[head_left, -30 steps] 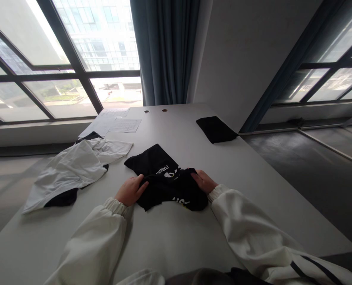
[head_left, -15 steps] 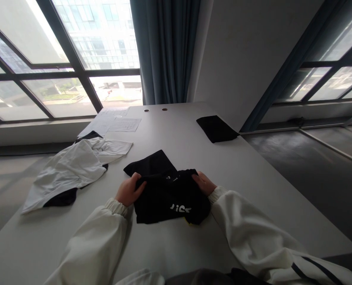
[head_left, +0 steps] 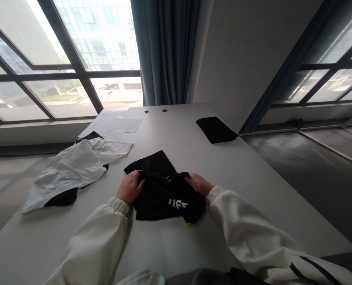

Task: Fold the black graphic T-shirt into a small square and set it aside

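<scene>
A black T-shirt (head_left: 158, 198) with white lettering and a bit of yellow at its lower edge lies partly folded on the table in front of me. My left hand (head_left: 130, 187) grips its left side, thumb on top of the cloth. On the opposite side, my right hand (head_left: 199, 184) pinches the fabric near the collar; its fingertips are partly hidden by the cloth. Part of the shirt spreads out flat beyond both hands, toward the far left.
White and black garments (head_left: 75, 166) lie crumpled at the table's left edge. Paper sheets (head_left: 125, 125) are behind them. A folded black garment (head_left: 216, 129) rests near the right edge of the white table (head_left: 176, 136). Windows and a blue curtain (head_left: 167, 51) stand beyond.
My right hand has moved slightly left and inward with its side of the shirt. The shirt's near part has settled lower and flatter, and my left fingers lie further over the cloth.
</scene>
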A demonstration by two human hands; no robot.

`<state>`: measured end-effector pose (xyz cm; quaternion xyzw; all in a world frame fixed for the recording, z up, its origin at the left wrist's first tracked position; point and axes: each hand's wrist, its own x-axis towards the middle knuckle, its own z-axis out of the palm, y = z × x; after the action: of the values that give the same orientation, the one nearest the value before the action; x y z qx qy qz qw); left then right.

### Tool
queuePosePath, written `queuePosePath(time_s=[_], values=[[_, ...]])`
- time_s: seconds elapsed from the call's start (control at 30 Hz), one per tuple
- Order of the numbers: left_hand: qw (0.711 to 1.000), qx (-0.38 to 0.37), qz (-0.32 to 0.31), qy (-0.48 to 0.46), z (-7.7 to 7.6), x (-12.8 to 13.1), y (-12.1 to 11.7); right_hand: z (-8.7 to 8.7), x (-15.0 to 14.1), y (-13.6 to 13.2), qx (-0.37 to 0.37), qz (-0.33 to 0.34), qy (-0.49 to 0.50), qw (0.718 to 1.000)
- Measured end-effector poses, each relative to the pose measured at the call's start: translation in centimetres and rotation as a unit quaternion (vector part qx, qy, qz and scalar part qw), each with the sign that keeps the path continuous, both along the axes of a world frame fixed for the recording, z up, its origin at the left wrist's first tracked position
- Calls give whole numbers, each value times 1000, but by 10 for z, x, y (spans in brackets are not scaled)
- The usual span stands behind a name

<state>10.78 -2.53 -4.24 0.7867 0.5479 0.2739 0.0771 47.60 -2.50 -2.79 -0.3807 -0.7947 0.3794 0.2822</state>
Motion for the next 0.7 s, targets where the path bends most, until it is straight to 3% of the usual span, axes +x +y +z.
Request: queuePosePath(time_s=[0.2, 0.43, 0.57, 0.7], values=[[999, -15, -27, 12, 5, 2, -1, 11, -11, -8, 28, 15, 18, 999], [990, -72, -107, 48, 26, 13, -14, 5, -18, -17, -82, 66, 9, 994], [992, -64, -100, 52, 31, 19, -19, 6, -19, -16, -19, 17, 28, 999], [997, -55, -56, -10, 28, 15, -16, 8, -14, -14, 29, -67, 60, 996]])
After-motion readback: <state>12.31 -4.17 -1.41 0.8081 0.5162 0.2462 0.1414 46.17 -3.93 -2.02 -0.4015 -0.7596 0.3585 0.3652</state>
